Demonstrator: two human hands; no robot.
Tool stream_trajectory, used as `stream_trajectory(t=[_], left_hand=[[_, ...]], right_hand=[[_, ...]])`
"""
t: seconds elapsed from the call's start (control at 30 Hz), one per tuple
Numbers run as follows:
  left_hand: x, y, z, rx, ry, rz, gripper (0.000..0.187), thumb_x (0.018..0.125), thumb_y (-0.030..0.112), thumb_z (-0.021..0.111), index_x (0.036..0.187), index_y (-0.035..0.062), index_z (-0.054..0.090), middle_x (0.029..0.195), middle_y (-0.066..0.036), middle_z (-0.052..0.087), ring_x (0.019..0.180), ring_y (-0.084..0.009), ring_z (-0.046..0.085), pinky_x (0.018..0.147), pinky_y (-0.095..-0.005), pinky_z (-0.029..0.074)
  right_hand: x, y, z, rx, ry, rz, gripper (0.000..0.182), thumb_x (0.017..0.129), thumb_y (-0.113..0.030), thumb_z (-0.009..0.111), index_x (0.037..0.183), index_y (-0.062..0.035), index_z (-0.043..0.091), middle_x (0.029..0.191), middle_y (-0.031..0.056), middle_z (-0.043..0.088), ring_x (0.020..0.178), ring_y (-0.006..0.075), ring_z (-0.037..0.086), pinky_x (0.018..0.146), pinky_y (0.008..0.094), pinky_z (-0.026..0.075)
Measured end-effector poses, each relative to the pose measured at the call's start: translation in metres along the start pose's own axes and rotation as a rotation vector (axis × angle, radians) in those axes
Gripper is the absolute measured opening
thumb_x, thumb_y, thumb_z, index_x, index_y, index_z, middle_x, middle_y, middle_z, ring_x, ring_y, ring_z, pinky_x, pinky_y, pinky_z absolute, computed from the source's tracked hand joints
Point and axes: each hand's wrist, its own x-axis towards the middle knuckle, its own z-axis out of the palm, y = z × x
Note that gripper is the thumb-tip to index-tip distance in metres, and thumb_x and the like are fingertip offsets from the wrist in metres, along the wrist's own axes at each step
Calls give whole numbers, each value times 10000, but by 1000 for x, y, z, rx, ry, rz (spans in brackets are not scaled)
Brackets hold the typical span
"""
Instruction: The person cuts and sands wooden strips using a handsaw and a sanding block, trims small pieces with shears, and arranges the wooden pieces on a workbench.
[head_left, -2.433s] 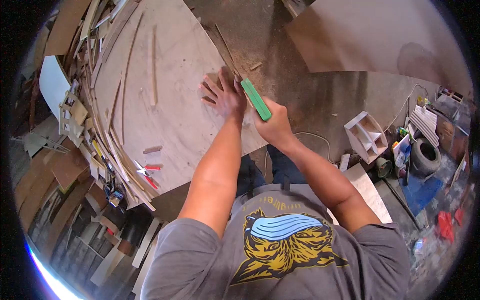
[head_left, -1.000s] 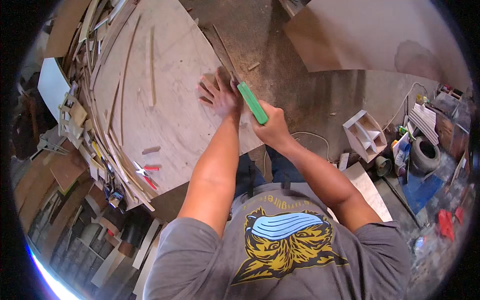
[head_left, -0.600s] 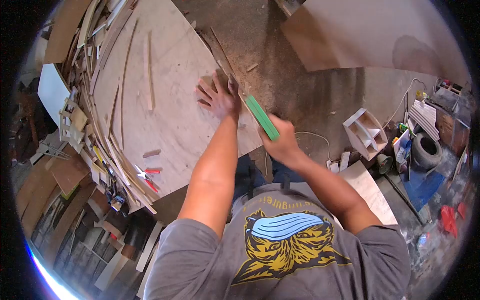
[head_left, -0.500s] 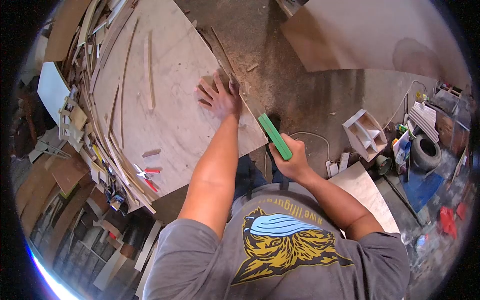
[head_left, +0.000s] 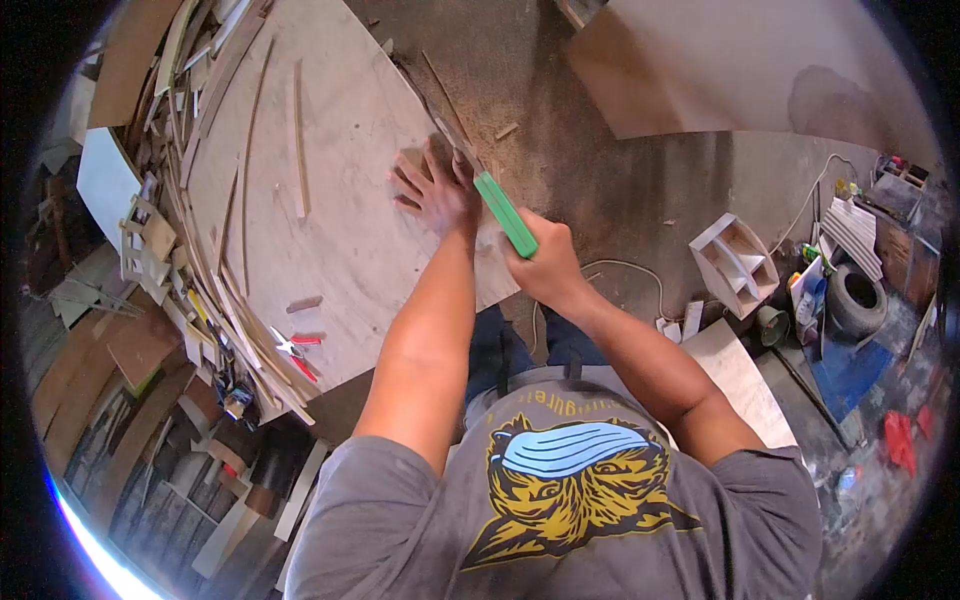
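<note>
My left hand (head_left: 438,197) lies flat with spread fingers on a large pale plywood sheet (head_left: 355,220), close to its right edge. Gripped in my right hand (head_left: 545,258) is a hand saw by its green handle (head_left: 507,216). The thin blade (head_left: 448,138) runs forward along the sheet's edge, just beside my left thumb. Whether its teeth are in the wood I cannot make out. A narrow wood strip (head_left: 447,98) shows alongside the blade.
On the sheet lie thin wood strips (head_left: 300,140) and red-handled pliers (head_left: 296,343). Piled offcuts (head_left: 190,120) line the left side. To the right are a wooden box with dividers (head_left: 733,266), a tyre (head_left: 855,300) and a cable (head_left: 640,270) on the floor.
My right hand has pushed the saw forward and to the left, bringing its green handle close to my left hand. My left hand has stayed in place on the sheet.
</note>
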Motion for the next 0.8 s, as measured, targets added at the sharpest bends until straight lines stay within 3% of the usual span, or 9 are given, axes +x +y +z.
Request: stream_trajectory(t=[0.1, 0.27, 0.37, 0.47, 0.6, 0.7, 0.8], left_hand=[[-2, 3, -4, 13, -18, -10, 641, 1024, 563, 461, 1613, 366, 302, 1721, -150, 64, 1571, -443, -12, 1201, -709, 46], [-8, 2, -1, 3, -14, -17, 639, 1023, 607, 419, 1608, 369, 320, 1721, -148, 75, 1572, -440, -11, 1201, -709, 43], [2, 5, -5, -14, 3, -10, 643, 1020, 634, 392, 1602, 368, 336, 1720, -150, 86, 1574, -436, -9, 1201, -710, 43], [-4, 2, -1, -21, -7, -17, 662, 1018, 660, 362, 1607, 359, 329, 1722, -144, 79, 1577, -423, -27, 1203, -708, 38], [-2, 4, -4, -6, -36, -33, 656, 1025, 654, 356, 1613, 368, 304, 1726, -133, 55, 1580, -408, -51, 1205, -702, 23], [-2, 5, -5, 11, -30, -40, 652, 1024, 657, 347, 1607, 367, 322, 1725, -138, 58, 1580, -411, -43, 1203, -704, 21], [-4, 1, -5, -51, -31, -34, 696, 995, 685, 408, 1596, 339, 353, 1717, -147, 100, 1578, -412, -15, 1217, -676, 28]], right_hand=[[-55, -7, -35, -18, -23, -37, 103, 873, -51, 703, 940, -8, 637, 739, 221, 586, 699, 418, 650, 597, 404, 486], [-27, 7, -15, -16, -5, -43, 120, 860, -53, 681, 947, 9, 627, 809, 253, 621, 766, 460, 636, 642, 430, 497], [-26, 33, -6, -58, -17, 156, 131, 861, -68, 678, 942, 15, 618, 823, 265, 623, 777, 479, 616, 660, 429, 495], [-87, 9, -45, 4, -19, 238, 143, 873, -90, 711, 934, 6, 625, 803, 236, 637, 744, 457, 618, 655, 418, 498], [-91, 27, -51, -141, 2, 144, 141, 883, -98, 730, 923, -14, 625, 748, 207, 622, 694, 424, 638, 619, 402, 492], [-74, 28, -50, -110, 25, 160, 188, 879, -155, 730, 939, -28, 604, 796, 249, 646, 794, 475, 653, 640, 500, 505], [-68, 33, -46, -142, 67, 77, 197, 884, -163, 729, 940, -28, 597, 802, 250, 644, 789, 474, 651, 637, 495, 505]])
